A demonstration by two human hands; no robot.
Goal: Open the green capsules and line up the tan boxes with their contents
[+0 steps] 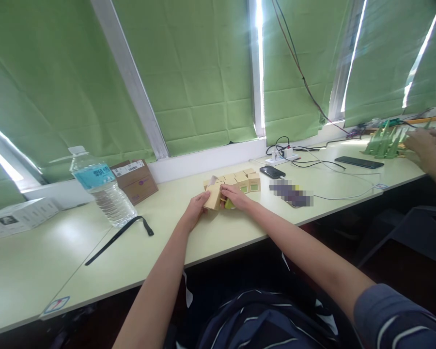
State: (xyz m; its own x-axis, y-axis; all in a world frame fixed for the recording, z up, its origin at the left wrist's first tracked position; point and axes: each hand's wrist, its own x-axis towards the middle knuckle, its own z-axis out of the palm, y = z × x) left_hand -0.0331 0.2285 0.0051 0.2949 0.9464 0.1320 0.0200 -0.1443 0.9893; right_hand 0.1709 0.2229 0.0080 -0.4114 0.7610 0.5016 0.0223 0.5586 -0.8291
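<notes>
A cluster of small tan cartons (241, 180) with green patches stands on the pale desk (131, 252) in front of me. Closest to me is one tan carton (214, 198), held between both hands. My left hand (195, 207) grips its left side with curled fingers. My right hand (235, 198) closes on its right side, and a yellow-green item shows under those fingers. A small white flap sticks up at the carton's top.
A water bottle (103, 186) stands at the left, a black strap (119, 235) lying before it. A cardboard box (135, 180) and a white box (20, 218) sit near the window. Phones (272, 171) and cables lie to the right, where another person's hand (423, 141) works by green cones (383, 143).
</notes>
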